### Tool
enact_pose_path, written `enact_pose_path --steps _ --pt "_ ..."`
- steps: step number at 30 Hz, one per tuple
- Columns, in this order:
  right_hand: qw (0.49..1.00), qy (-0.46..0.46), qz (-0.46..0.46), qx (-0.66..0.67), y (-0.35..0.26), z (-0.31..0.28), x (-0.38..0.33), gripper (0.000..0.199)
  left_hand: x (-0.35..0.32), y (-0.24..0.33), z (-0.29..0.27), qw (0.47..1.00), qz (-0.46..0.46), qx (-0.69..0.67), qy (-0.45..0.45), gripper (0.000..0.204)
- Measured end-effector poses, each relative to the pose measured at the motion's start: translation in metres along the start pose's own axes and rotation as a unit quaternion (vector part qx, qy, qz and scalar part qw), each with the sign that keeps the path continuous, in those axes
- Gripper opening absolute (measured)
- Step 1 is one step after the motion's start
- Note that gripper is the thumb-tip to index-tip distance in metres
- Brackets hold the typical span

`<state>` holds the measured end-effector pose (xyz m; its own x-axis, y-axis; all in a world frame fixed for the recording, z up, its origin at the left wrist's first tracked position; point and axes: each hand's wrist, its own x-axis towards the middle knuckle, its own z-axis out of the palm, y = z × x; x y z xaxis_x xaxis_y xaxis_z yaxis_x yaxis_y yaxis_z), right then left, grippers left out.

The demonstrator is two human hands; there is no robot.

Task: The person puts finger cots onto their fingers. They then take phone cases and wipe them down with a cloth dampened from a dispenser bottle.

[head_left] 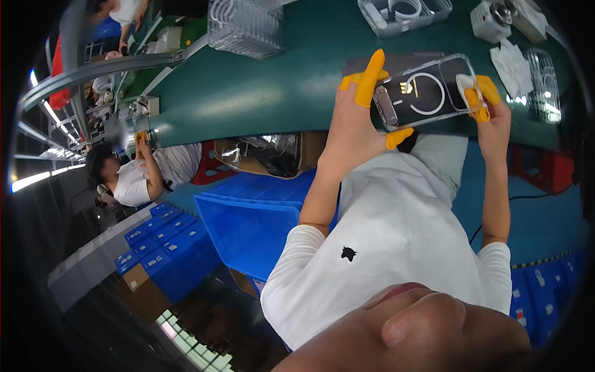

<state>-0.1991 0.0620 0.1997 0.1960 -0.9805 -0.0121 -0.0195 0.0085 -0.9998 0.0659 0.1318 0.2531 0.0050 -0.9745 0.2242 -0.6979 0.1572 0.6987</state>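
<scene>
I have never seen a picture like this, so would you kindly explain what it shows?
There is no machine here: a person works by hand, wearing yellow finger covers. A wide fisheye camera on the person's head looks down, which bends straight edges; the white shirt is the wearer's own. The left hand and right hand hold a clear phone case between them; the right also has something white, perhaps a cloth. On the green table are stacked clear cases, a clear tray and a crumpled white tissue.
</scene>
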Motion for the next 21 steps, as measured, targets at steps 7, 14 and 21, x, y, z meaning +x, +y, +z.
enact_pose_path --steps 7,14,21 --pt "0.997 0.046 -0.032 -0.056 0.036 -0.025 0.028 0.038 0.051 -0.036 -0.09 0.92 0.006 0.156 0.358 0.116" --pt "0.988 0.078 -0.036 -0.128 0.061 -0.04 0.043 0.044 0.096 -0.103 -0.148 0.853 -0.119 0.287 0.418 0.084" --pt "0.984 0.09 -0.067 -0.14 0.059 -0.034 0.044 0.036 0.107 -0.11 -0.142 0.844 -0.148 0.323 0.403 0.084"
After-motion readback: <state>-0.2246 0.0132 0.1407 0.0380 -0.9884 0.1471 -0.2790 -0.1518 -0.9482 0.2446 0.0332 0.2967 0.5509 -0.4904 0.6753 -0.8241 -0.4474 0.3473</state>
